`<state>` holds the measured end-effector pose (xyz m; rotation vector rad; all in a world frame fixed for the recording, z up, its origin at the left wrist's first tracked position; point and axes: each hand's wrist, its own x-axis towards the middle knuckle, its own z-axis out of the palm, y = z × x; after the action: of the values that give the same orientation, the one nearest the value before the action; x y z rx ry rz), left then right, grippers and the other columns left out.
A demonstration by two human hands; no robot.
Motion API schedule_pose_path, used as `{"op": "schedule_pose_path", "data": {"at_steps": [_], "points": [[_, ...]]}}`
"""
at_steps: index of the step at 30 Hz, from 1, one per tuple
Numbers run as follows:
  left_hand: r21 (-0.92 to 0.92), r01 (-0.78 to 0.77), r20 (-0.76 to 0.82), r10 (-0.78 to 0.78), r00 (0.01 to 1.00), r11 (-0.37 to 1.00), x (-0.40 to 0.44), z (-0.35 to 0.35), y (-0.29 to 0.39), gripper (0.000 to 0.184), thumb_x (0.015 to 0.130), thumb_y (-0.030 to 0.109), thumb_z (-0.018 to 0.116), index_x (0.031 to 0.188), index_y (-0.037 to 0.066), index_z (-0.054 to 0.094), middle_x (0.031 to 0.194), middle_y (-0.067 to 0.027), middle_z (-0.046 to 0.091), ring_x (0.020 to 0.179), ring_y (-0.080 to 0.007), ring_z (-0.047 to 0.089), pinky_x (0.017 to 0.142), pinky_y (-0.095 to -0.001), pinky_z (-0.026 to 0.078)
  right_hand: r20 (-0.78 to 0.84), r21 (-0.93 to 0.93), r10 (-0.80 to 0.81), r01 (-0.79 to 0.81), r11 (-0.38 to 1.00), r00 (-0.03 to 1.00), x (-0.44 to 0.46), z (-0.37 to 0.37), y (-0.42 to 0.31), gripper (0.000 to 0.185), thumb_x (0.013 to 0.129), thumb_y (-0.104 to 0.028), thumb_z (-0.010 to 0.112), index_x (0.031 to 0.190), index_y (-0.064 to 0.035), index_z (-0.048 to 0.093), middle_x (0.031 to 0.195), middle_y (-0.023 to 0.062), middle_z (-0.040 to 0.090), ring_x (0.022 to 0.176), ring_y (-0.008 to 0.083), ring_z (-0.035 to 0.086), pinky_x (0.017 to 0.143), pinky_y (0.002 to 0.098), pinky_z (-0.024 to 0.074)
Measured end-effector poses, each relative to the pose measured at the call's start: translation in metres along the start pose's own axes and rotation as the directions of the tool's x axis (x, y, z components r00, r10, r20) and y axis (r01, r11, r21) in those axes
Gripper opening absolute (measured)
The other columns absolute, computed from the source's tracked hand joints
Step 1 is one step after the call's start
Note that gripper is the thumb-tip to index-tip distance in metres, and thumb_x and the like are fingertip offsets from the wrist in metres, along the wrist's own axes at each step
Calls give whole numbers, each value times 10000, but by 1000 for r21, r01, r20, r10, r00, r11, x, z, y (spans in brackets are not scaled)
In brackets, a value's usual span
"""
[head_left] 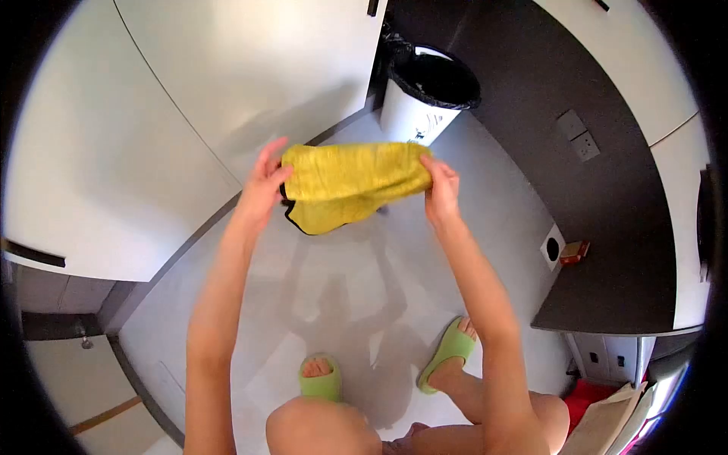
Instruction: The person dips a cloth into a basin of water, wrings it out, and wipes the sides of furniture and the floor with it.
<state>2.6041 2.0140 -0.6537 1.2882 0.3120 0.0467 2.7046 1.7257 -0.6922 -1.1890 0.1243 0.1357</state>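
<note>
A yellow cloth [353, 174] with black edging is stretched in the air between my two hands, its lower left part hanging down in a fold. My left hand [265, 182] pinches the cloth's left end, with some fingers pointing up. At the right end, my right hand [442, 186] grips the cloth between thumb and fingers. Below the cloth lies the grey floor [265, 303], which shows the shadow of my arms and body.
A white bin [413, 110] with a black liner stands beyond the cloth. White cabinet doors [167, 114] line the left side. On the dark right wall [516, 83] is a socket [585, 145]. Green slippers [322, 379] are on my feet, below my knees.
</note>
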Motion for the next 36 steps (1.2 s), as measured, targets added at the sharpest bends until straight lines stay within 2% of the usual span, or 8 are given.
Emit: {"op": "schedule_pose_path", "data": {"at_steps": [2,4,11,15,20,25,33,36], "points": [[229,-86,-67,104,992,970,17,-13,13,367,908,93,581,1269,108,518,1033,-31,620,917,-115,575,719,-279,469,87,17,-97,96,995,991,-1,15,-16,195,864,-143,679,697,-70,612,782,11,640,746,97,564,703,251,424],[585,-336,-77,463,883,738,29,-20,15,225,918,110,587,1140,75,600,828,-3,595,748,-86,518,643,-236,407,121,33,-101,98,995,988,7,17,-14,145,862,-127,684,750,-81,606,800,15,641,757,102,571,714,252,430],[531,-325,-136,457,879,783,7,-21,24,106,926,115,579,1000,41,594,678,25,496,633,-71,433,576,-248,352,71,39,-253,251,967,965,-23,43,-29,327,856,-5,666,1121,-101,501,889,43,624,803,108,563,707,249,451],[499,-220,-126,321,938,838,-24,-14,44,81,940,103,559,1003,57,582,748,19,553,667,-45,482,548,-224,361,143,-175,-370,391,904,918,-41,42,-34,332,853,-17,674,1146,-82,533,913,36,628,811,115,562,718,263,458],[311,-56,-139,104,985,949,-5,-29,47,93,928,133,585,997,73,600,760,11,578,652,-59,500,523,-227,350,233,-716,-415,444,539,880,-32,54,-49,272,814,-117,727,1047,-42,611,766,87,618,676,145,556,646,291,468],[247,177,-297,-100,950,953,37,-44,22,141,898,165,630,981,52,620,833,-29,610,767,-107,544,654,-253,413,276,-685,-459,507,522,845,20,56,-15,229,834,-199,711,973,-34,635,683,81,586,582,149,490,566,313,440],[443,-112,-225,231,947,889,-10,-37,3,132,931,158,597,964,47,661,795,64,572,745,-41,481,648,-206,375,227,-670,-434,464,580,872,-7,36,-19,161,894,-172,641,956,-24,626,653,74,532,582,127,429,547,281,401],[510,-67,-195,191,962,858,-46,-49,-63,105,930,116,583,959,51,659,738,66,529,680,-39,452,592,-209,364,242,-790,-201,313,527,949,-32,-4,26,172,893,-182,639,985,-38,619,647,80,523,578,142,449,551,297,407]]}}
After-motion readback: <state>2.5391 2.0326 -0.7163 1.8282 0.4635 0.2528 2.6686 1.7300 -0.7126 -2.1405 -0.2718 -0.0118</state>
